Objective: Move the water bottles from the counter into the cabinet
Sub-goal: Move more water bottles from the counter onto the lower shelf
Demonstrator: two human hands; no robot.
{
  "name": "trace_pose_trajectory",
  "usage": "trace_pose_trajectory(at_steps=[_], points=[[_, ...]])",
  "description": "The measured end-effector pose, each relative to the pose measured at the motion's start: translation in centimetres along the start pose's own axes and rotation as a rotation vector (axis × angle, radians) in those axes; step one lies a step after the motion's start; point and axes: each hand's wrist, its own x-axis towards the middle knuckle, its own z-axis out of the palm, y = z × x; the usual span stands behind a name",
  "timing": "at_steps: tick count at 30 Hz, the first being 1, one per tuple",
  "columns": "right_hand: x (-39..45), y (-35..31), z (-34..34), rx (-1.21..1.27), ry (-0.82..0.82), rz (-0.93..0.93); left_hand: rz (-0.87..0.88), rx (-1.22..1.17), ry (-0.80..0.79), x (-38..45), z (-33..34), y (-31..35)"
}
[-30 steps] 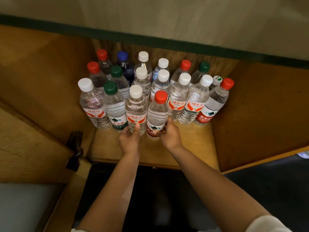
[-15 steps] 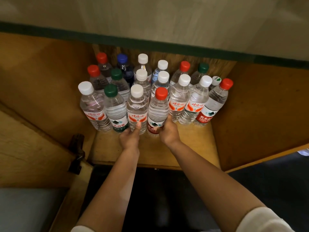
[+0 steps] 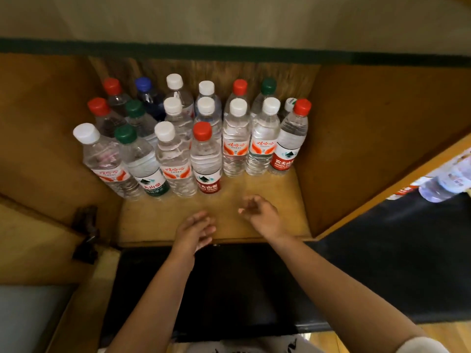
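Observation:
Several clear water bottles with red, white, green and blue caps stand upright in rows on the wooden cabinet shelf. In the front row stand a white-capped bottle and, to its right, a red-capped bottle. My left hand hovers over the shelf's front edge with loosely bent fingers, holding nothing. My right hand is a little farther in and to the right, fingers relaxed and empty. Both hands are apart from the bottles.
The cabinet's wooden side walls close in the shelf left and right. An open door with a dark hinge is at the left. More bottles show at the right edge, outside the cabinet. The floor below is dark.
Both hands have let go of the two front bottles, the white-capped and the red-capped one, and drawn back toward the shelf's front edge. The bottles stay standing.

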Motion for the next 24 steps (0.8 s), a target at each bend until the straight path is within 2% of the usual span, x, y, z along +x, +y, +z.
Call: trace_pose_trajectory(at_steps=[5, 9, 18, 21, 24], points=[[-5.2, 5.3, -6.0, 0.029, -0.151, 0.025, 0.033, 0.248, -0.122, -4.2, 3.8, -4.6], [-7.6, 9.1, -11.7, -0.024, -0.141, 0.057, 0.085, 0.441, -0.238, -6.6, 8.8, -6.8], [-8.6, 15.6, -26.6, 0.044, 0.145, 0.115, 0.237, 0.722, -0.524, -9.6, 23.5, -7.9], [-7.7, 17.0, -31.1, 0.069, 0.258, 0.119, 0.321, 0.716, -0.499, -8.8, 28.5, -7.5], [-6.3, 17.8, -35.3, 0.107, 0.383, 0.108, 0.356, 0.573, -0.351, -7.3, 33.0, -6.3]])
